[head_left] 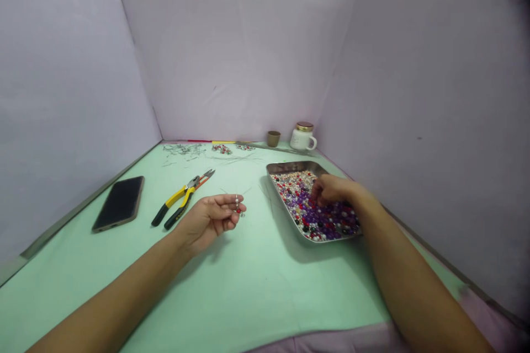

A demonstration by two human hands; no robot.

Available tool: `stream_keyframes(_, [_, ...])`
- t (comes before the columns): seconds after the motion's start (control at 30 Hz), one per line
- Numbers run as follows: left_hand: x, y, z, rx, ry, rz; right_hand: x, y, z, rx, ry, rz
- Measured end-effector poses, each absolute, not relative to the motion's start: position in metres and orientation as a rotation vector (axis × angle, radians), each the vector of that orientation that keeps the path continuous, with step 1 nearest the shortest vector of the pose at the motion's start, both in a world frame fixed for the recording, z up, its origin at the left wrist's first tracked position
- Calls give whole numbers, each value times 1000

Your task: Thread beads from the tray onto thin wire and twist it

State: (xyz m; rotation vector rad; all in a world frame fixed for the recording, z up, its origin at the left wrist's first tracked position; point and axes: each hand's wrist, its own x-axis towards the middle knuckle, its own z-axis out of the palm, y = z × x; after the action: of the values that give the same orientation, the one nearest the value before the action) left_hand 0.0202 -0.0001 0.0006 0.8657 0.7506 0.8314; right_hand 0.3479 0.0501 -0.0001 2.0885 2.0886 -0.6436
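Showing along the near edge of the smooth, pale green table (256, 287), soft purple fabric (339, 342) is lying in folds. Above the table's middle, the left hand (209, 218) is pinching a fine wire strung with round red and pearly beads (238, 210) between thumb and fingers. Towards the right edge, the right hand (329, 190) is dipping bunched, bent fingers into a shallow, round-cornered metal tray (298, 166); whether they are gripping anything, I cannot tell. Glossy purple, red, black and white beads (304, 193) are covering its floor in a grainy layer. Near the left edge, a flat black rectangular phone (120, 204) is lying; rightward, yellow-and-black-handled steel pliers (177, 196) are resting beside slim orange-handled snips (202, 180). Along the far edge, tangled grey wire clippings (184, 150) and beaded clusters (221, 149) are lying; a tapering brown cup (273, 139) and a glossy white lidded mug (302, 139) are standing near the far right corner.
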Motion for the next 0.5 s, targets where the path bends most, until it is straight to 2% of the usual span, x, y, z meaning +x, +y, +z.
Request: stream_keyframes(0.5, [19,3,5,641,750,912,351,53,-7,2092,2124,-711])
